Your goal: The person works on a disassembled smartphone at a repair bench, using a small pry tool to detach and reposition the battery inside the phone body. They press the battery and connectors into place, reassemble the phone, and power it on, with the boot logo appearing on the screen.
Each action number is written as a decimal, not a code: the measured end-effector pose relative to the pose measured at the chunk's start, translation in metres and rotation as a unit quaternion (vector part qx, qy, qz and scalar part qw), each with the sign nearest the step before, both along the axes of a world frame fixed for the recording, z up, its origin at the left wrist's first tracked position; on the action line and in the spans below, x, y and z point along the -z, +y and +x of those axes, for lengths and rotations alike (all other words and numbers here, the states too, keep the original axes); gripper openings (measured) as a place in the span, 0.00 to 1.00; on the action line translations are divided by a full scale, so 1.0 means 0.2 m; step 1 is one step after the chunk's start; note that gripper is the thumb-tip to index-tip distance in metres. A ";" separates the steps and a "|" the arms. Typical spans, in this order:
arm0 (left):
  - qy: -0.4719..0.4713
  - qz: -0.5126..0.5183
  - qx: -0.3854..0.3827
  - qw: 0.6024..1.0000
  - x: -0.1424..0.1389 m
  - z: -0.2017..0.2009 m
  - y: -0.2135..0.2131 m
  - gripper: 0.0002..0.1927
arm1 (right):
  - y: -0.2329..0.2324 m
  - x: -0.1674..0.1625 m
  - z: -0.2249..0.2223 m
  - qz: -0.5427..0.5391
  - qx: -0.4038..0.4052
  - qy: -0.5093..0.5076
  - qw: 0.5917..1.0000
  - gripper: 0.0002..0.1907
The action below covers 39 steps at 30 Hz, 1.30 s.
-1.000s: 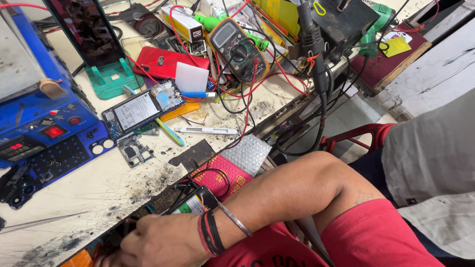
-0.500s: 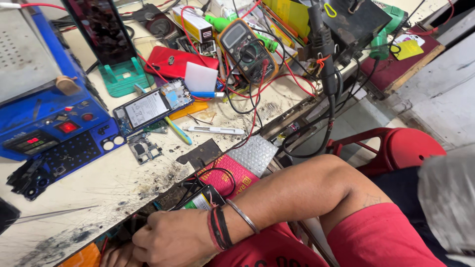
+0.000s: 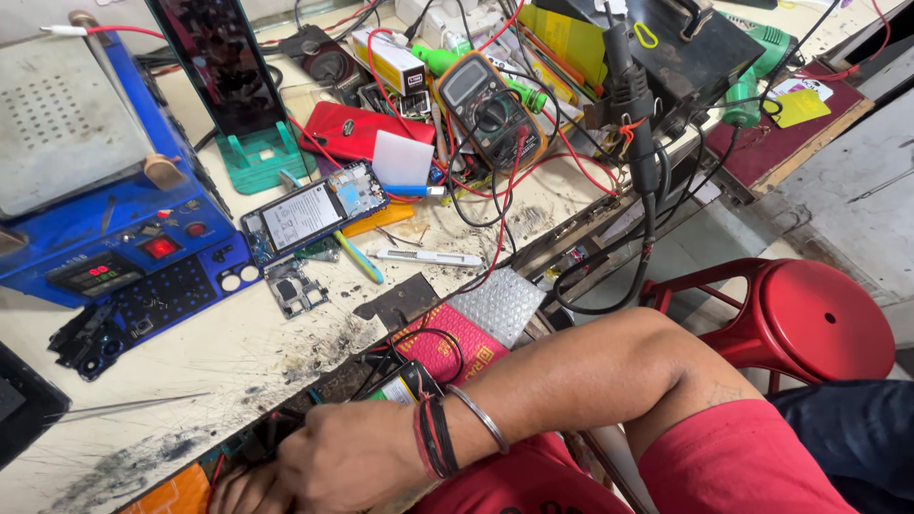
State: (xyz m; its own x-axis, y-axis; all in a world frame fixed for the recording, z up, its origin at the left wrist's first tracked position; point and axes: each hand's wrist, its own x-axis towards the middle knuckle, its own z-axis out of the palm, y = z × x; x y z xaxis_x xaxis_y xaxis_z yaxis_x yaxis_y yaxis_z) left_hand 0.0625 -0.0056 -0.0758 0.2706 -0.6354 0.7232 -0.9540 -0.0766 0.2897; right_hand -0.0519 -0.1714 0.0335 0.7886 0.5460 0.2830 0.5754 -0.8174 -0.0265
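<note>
My right hand [image 3: 347,457], with dark thread bands and a metal bangle on its wrist, reaches down past the workbench's front edge into an open drawer [image 3: 286,428] full of wires and small parts. Its fingers curl downward and I cannot see what they touch. Only the knuckles of my left hand [image 3: 240,490] show, just left of and under the right hand at the bottom edge. A small round battery-like part [image 3: 407,383] and black wires lie right beside my wrist.
On the bench lie an opened phone [image 3: 314,211], a small circuit board [image 3: 295,288], a multimeter [image 3: 486,100], a red phone [image 3: 367,133], a blue heating machine [image 3: 114,219] and tweezers [image 3: 124,407]. A red stool [image 3: 809,319] stands to the right.
The grey-clothed person at the right has gone from view, baring the red stool. My right hand has pushed a little further left into the drawer, and my left hand's knuckles now show.
</note>
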 end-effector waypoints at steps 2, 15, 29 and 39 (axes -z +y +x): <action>0.015 0.004 -0.007 1.000 -0.01 -0.01 0.01 0.12 | 0.01 0.01 0.00 -0.001 0.040 -0.014 0.999 0.12; 0.068 0.007 -0.050 0.996 0.03 -0.08 0.04 0.12 | -0.01 -0.03 -0.02 -0.050 0.009 -0.017 0.999 0.12; 0.128 0.103 -0.130 0.978 0.06 -0.16 0.09 0.12 | -0.02 -0.09 -0.02 -0.059 0.030 0.038 0.997 0.11; 0.119 0.068 -0.115 0.984 0.05 -0.16 0.09 0.10 | -0.02 -0.06 -0.04 -0.046 0.007 -0.033 0.998 0.11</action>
